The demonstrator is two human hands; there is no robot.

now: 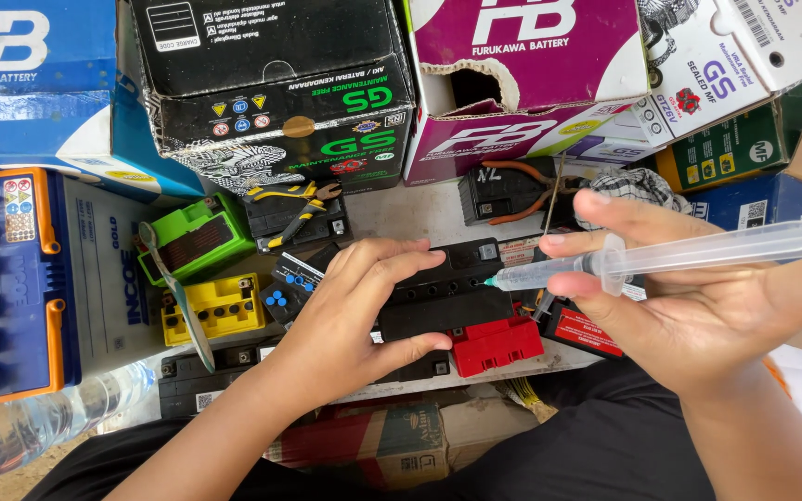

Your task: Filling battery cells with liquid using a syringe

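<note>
Left hand (364, 306) lies flat over a small black battery (447, 292), fingers spread across its top, thumb hooked under the near edge, pressing it in place rather than pinching. Battery sits near the middle of the cluttered white bench (420, 213), long axis running left to right. Right hand (689, 315) grips a clear syringe (661, 255) between fingers and thumb at the barrel flange, fingers closed on it. Syringe long axis is nearly horizontal, tip pointing left, needle end just beside the battery's right edge, maybe touching, can't tell. So the battery lies directly left of the syringe tip; right hand is the nearer one to that end. A red battery (497, 343) touches the black one at its near right corner. Green battery (192, 239) and yellow battery (215, 308) lie toward the left side, pliers (294, 199) toward the far edge.
</note>
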